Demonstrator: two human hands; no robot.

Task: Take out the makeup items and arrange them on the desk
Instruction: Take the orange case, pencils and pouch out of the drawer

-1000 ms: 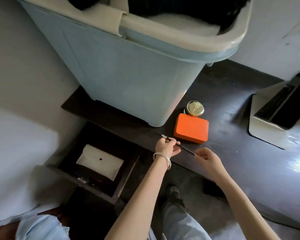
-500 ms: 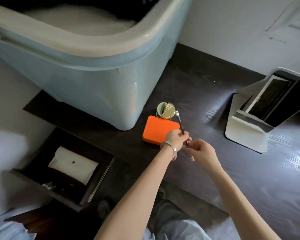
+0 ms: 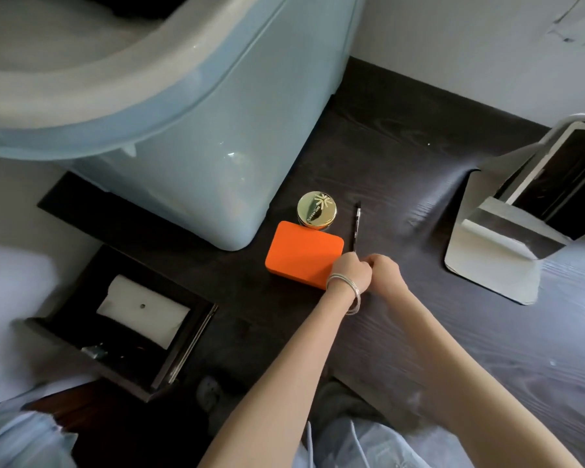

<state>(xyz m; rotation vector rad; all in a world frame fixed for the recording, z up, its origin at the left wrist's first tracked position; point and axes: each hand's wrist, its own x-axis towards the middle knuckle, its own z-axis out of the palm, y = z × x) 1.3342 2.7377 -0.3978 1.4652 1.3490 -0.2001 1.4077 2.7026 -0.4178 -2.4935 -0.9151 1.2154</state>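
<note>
A thin dark makeup pencil point(image 3: 356, 228) lies on the dark desk point(image 3: 419, 184), just right of an orange rectangular case point(image 3: 301, 253). A gold-lidded round jar point(image 3: 316, 209) stands behind the case. My left hand point(image 3: 350, 273), with silver bangles on the wrist, pinches the pencil's near end. My right hand point(image 3: 384, 270) is curled against it at the same end, fingertips hidden. Lower left, the open drawer point(image 3: 65, 327) holds a white pouch point(image 3: 142, 312) and small dark items.
A big pale blue plastic tub point(image 3: 190, 157) fills the desk's back left, close to the jar and case. A white stand mirror point(image 3: 507, 251) sits at the right. The desk's front edge runs under my forearms.
The pencil has gone from crosswise in front of the orange case to lengthwise on the desk at its right side. Both hands moved right with it. The camera has shifted closer.
</note>
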